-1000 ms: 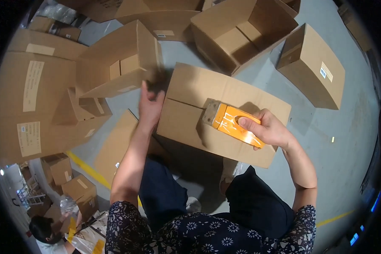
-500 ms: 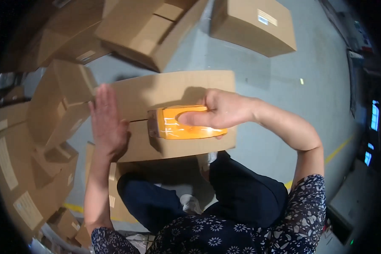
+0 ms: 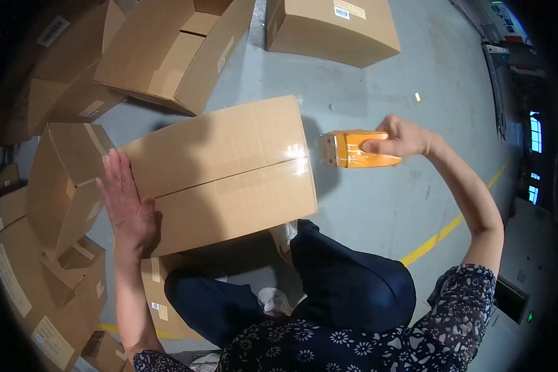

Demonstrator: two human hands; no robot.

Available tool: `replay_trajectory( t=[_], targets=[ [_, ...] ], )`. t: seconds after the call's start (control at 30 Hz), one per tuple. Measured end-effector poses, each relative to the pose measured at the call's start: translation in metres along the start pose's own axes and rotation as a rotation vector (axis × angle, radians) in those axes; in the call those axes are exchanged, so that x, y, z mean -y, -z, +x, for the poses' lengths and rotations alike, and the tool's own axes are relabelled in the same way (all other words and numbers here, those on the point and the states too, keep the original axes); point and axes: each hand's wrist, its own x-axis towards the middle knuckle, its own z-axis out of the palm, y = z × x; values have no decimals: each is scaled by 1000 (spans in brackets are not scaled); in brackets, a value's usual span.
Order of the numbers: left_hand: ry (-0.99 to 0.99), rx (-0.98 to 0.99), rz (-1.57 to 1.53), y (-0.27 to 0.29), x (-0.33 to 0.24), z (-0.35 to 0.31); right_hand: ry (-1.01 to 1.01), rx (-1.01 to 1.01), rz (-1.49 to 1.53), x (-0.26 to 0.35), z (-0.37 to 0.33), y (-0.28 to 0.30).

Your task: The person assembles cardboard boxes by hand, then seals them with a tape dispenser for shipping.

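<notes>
On grey concrete floor [image 3: 366, 204]: sealed carton [image 3: 220, 170], left hand [image 3: 127, 208] flat, open; right hand [image 3: 403, 137] clamped on tape dispenser [image 3: 353, 149]; I think stacked boxes [image 3: 56, 186] are cropped.

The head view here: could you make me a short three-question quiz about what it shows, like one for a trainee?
1. True or false: the left hand lies flat against the end of the cardboard box.
2. What does the right hand hold?
A. a knife
B. an orange tape dispenser
C. a marker
3. Fill in: the dispenser is past the box's ____ end, off its top.

Key
1. True: palm open, fingers spread on the box's left end.
2. B: the hand grips it, with clear tape shining along the box's middle seam.
3. Right: it is in the air over the grey floor, beside the box.
</notes>
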Motion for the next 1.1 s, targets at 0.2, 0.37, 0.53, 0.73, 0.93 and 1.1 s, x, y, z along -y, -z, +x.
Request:
replay_trajectory(
  t=[0.2,0.37,0.53,0.73,0.93,1.1],
  targets=[
    [125,131,309,8,-39,9,-9,31,-13,23,5,-15],
    [182,-89,-60,-31,-186,45,-108,65,-111,47,-6,-19],
    [173,-26,-249,-64,-250,64,-249,35,-132,64,-16,-20],
    [197,44,-111,-60,-251,66,-164,-76,-456,69,-24,-38],
    [198,49,-134,-62,-255,69,-127,-63,-837,5,10,-76],
    [281,132,-82,-64,-267,74,-343,2,-657,-53,47,-131]
  ],
)
